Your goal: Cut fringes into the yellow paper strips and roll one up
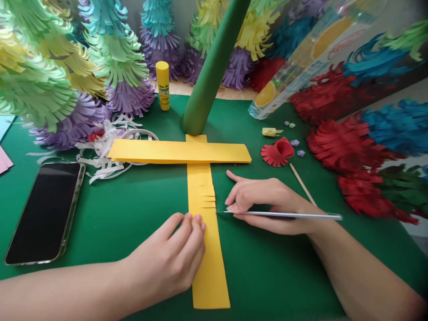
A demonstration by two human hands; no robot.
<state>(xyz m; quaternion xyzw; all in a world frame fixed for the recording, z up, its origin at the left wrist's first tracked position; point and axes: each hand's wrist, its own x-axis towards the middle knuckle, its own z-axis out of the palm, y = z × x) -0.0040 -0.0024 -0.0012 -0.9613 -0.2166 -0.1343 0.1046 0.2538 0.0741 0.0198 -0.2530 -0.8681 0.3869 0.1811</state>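
Note:
An upright yellow paper strip lies on the green table, with several short slits along its right edge. My left hand is closed, its bunched fingertips pressed on the strip's left side just below the slits. To the right, my right hand grips a slim silver craft knife, whose fine tip points left at the strip's right edge. Across the upper part of that strip lies another yellow paper strip. A green paper cone stands tilted at the far end of the upright strip.
A phone lies at left, near white paper scraps. Behind stands a glue stick. At right are a clear bottle, a red fringed paper curl and a wooden stick. Fringed paper trees line the back.

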